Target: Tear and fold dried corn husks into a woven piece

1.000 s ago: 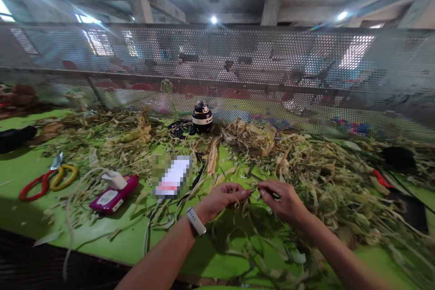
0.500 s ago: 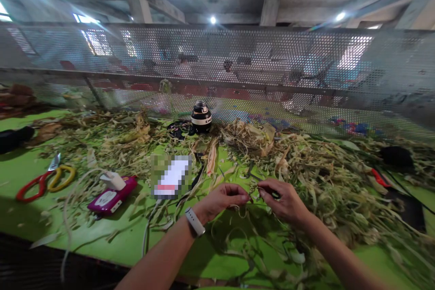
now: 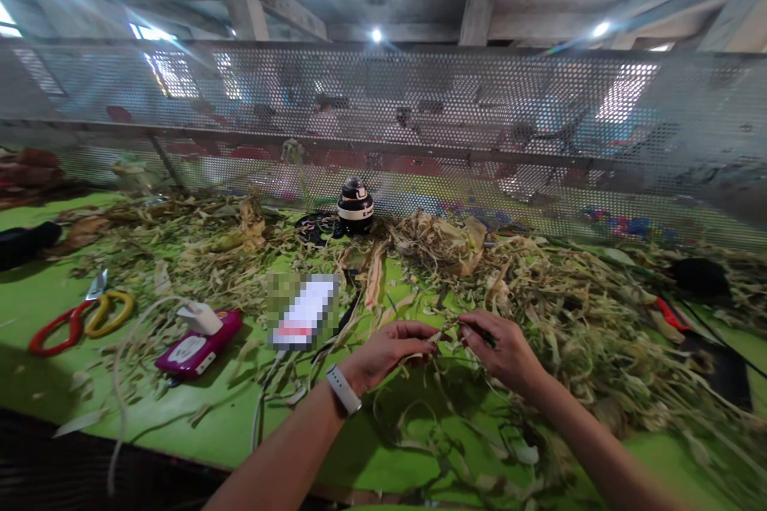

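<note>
My left hand (image 3: 400, 351), with a pale watch band (image 3: 343, 390) at its wrist, is closed in a pinch on a small piece of pale green dried husk (image 3: 444, 332). Just to the right, my right hand (image 3: 500, 347) is closed around a slim dark tool (image 3: 486, 335), mostly hidden by the fingers, so its kind does not show. The right fingertips are close beside the husk piece; whether they touch it is unclear. Loose curled husk strips (image 3: 413, 443) lie on the green tabletop (image 3: 353, 459) beneath both hands.
Left of my hands lie a phone (image 3: 305, 311), a purple power bank (image 3: 200, 345) with a white charger, and red-and-yellow scissors (image 3: 84, 315). Heaped dried husks (image 3: 599, 335) spread right. A black round container (image 3: 355, 207) stands before a perforated metal screen (image 3: 371, 104); blurred people appear behind.
The dark tool's thin end, which stuck out past my right fingertips, no longer shows there. The right fingers have lifted slightly, and more of the pale husk piece shows between the hands.
</note>
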`<state>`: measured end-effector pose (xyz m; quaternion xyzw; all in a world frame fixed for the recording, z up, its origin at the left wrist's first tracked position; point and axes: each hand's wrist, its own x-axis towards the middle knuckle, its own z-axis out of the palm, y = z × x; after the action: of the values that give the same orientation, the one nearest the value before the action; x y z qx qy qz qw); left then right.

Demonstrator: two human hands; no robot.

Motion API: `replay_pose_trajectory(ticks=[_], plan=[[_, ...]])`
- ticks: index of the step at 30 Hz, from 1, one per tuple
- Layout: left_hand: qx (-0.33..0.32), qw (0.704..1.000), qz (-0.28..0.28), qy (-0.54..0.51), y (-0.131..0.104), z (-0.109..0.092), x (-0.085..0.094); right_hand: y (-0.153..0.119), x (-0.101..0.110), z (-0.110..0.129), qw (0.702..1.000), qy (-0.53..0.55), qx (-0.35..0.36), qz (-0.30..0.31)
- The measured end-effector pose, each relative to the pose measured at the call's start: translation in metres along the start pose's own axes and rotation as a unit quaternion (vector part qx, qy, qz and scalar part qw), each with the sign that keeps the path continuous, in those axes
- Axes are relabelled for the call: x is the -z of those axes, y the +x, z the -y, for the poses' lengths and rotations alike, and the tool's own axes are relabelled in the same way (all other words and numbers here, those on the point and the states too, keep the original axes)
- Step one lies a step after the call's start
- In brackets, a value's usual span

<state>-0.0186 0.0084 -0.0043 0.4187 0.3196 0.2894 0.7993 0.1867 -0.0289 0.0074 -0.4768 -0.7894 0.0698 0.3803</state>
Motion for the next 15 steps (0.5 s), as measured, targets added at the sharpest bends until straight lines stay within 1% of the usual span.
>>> replay_pose_trajectory(ticks=[5, 12, 15], plan=[[-0.014, 1.000, 0.002, 0.004, 0.0017, 0.0012, 0.0009, -0.0013, -0.0024, -0.0008, 1.000, -0.010, 0.012, -0.009], [-0.024, 1.000, 0.008, 0.018, 0.0053, 0.0060, 0.0026, -0.0006, -0.0020, -0.0006, 1.000, 0.009, -0.008, -0.026], [-0.030, 0.999, 0.011, 0.001, 0.0055, 0.0065, 0.0022, -0.0012, -0.0017, -0.0011, 0.999, 0.018, -0.035, -0.036]])
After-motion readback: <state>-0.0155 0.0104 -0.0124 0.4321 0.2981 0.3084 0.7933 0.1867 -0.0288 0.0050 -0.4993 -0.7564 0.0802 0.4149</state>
